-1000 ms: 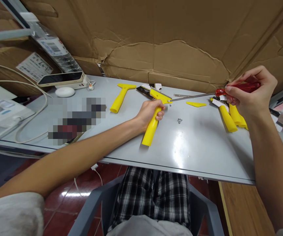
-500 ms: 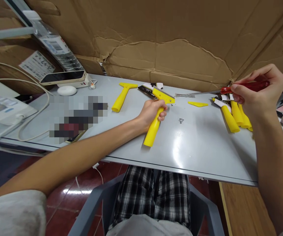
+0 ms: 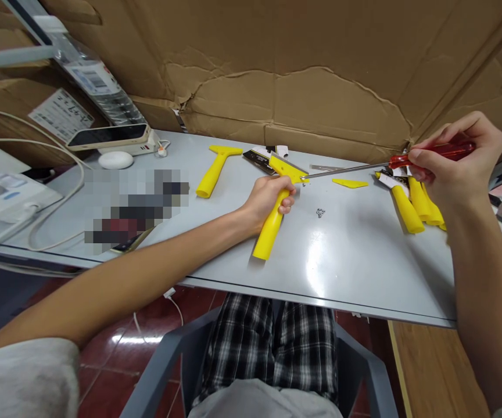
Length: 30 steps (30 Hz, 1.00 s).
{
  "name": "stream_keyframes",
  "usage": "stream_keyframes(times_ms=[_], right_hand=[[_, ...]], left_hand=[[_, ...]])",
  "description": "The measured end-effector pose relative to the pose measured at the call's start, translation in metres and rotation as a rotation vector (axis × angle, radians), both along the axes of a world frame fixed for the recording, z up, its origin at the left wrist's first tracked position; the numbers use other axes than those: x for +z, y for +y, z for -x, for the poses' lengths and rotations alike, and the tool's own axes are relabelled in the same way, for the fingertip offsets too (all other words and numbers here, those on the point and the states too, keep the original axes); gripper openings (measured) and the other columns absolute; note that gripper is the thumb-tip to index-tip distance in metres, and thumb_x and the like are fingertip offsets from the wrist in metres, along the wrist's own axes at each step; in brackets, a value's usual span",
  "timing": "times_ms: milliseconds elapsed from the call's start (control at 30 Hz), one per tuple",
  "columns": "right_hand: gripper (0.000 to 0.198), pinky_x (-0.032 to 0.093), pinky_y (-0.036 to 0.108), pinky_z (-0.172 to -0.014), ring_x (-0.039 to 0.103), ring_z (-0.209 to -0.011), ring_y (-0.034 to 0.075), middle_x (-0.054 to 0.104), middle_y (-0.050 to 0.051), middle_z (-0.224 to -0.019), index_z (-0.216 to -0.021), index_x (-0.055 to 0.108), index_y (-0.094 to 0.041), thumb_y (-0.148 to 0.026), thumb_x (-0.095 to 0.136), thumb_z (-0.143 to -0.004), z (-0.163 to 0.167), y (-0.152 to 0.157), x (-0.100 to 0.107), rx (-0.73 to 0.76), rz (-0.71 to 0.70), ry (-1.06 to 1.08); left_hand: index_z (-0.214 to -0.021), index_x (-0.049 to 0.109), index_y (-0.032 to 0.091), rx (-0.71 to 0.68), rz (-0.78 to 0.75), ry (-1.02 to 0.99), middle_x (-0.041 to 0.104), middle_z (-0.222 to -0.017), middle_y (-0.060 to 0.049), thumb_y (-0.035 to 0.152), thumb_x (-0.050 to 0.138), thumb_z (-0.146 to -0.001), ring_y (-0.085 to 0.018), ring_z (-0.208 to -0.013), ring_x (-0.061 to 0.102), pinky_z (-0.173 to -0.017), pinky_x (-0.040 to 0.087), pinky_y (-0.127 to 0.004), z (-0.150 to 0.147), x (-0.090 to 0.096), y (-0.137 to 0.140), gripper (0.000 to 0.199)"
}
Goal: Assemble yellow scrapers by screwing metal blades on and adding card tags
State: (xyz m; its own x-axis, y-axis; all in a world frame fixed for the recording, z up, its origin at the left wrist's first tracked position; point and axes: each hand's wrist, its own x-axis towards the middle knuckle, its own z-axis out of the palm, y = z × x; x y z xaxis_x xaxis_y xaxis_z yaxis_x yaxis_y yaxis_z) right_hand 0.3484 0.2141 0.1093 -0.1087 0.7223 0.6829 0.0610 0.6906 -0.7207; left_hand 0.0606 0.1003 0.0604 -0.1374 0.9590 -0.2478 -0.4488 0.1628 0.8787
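Note:
My left hand (image 3: pixel 273 200) is wrapped round the neck of a yellow scraper (image 3: pixel 270 232), whose wide head points away from me with a thin metal blade along its far edge. In my right hand (image 3: pixel 460 157) is a screwdriver (image 3: pixel 434 155) with a red handle, held almost level. Its long shaft reaches left, and the tip meets the right part of the scraper's head at a screw spot. A small pile of screws (image 3: pixel 320 213) lies on the table just right of the scraper. Beyond it rests a loose yellow cover piece (image 3: pixel 350 183).
On the grey table (image 3: pixel 233 261) another yellow scraper (image 3: pixel 214 171) lies to the left. Several yellow handles (image 3: pixel 408 212) are grouped at the right. A phone (image 3: pixel 108 137), a white oval case (image 3: pixel 115 159) and cables stand at the left. Cardboard (image 3: pixel 321 98) walls the back.
The screwdriver tip has moved slightly left and down, from beside the scraper head's right end onto it. My left hand keeps its hold on the scraper.

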Motion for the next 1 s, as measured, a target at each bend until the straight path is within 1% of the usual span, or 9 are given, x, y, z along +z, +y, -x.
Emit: stream_keyframes(times_ms=[133,233,333,500,733,900,1000], right_hand=[[0.051,0.033,0.025,-0.042,0.049,-0.047,0.008,0.066,0.005,-0.074,-0.079,0.038,-0.019,-0.026,0.084,-0.057,0.001,-0.002,0.002,-0.001,-0.014,-0.01],[0.052,0.032,0.025,-0.041,0.049,-0.046,0.008,0.066,0.006,-0.073,-0.078,0.039,-0.019,-0.025,0.086,-0.057,0.001,-0.002,0.002,0.012,-0.028,-0.002],[0.052,0.032,0.024,-0.041,0.049,-0.046,0.008,0.065,0.005,-0.071,-0.08,0.039,-0.019,-0.026,0.087,-0.058,-0.001,0.002,0.0,-0.001,-0.012,0.0],[0.054,0.028,0.023,-0.04,0.046,-0.042,0.008,0.064,0.003,-0.068,-0.077,0.037,-0.019,-0.027,0.085,-0.054,-0.004,0.01,-0.001,-0.03,0.061,0.007],[0.049,0.025,0.022,-0.036,0.046,-0.042,0.009,0.064,0.003,-0.068,-0.075,0.039,-0.017,-0.014,0.083,-0.052,-0.006,0.011,-0.001,0.041,0.211,0.109],[0.051,0.022,0.02,-0.036,0.052,-0.047,0.012,0.063,0.003,-0.068,-0.073,0.039,-0.016,-0.012,0.081,-0.046,-0.008,0.017,-0.003,0.032,0.306,0.177],[0.053,0.021,0.02,-0.037,0.051,-0.048,0.011,0.062,0.002,-0.068,-0.073,0.037,-0.016,-0.013,0.082,-0.045,-0.008,0.018,-0.003,0.022,0.346,0.181]], left_hand=[[-0.065,0.053,0.015,-0.001,-0.004,0.034,0.057,-0.068,-0.002,0.006,0.062,-0.071,-0.003,-0.044,0.042,-0.035,0.027,-0.017,-0.001,-0.001,-0.001,0.014],[-0.067,0.053,0.016,-0.01,-0.035,0.072,0.057,-0.069,-0.002,0.007,0.063,-0.072,-0.004,-0.043,0.043,-0.035,0.029,-0.018,-0.001,-0.001,-0.003,0.014],[-0.067,0.054,0.017,-0.016,-0.065,0.109,0.056,-0.068,-0.001,0.007,0.063,-0.071,-0.004,-0.043,0.044,-0.036,0.029,-0.018,-0.002,-0.001,-0.004,0.014],[-0.066,0.054,0.016,-0.026,-0.073,0.114,0.056,-0.068,-0.001,0.008,0.064,-0.068,-0.005,-0.042,0.044,-0.036,0.028,-0.019,-0.002,-0.002,-0.003,0.013],[-0.067,0.054,0.015,-0.048,-0.022,0.061,0.056,-0.066,-0.001,0.01,0.064,-0.066,-0.004,-0.043,0.042,-0.036,0.027,-0.018,-0.002,-0.001,-0.003,0.011],[-0.064,0.055,0.014,-0.073,-0.024,0.027,0.054,-0.064,0.0,0.011,0.064,-0.067,-0.003,-0.043,0.04,-0.035,0.027,-0.017,-0.001,0.0,-0.003,0.01],[-0.063,0.054,0.014,-0.067,-0.035,0.011,0.056,-0.068,-0.001,0.011,0.063,-0.067,-0.002,-0.042,0.041,-0.034,0.027,-0.017,-0.001,0.0,-0.002,0.009]])
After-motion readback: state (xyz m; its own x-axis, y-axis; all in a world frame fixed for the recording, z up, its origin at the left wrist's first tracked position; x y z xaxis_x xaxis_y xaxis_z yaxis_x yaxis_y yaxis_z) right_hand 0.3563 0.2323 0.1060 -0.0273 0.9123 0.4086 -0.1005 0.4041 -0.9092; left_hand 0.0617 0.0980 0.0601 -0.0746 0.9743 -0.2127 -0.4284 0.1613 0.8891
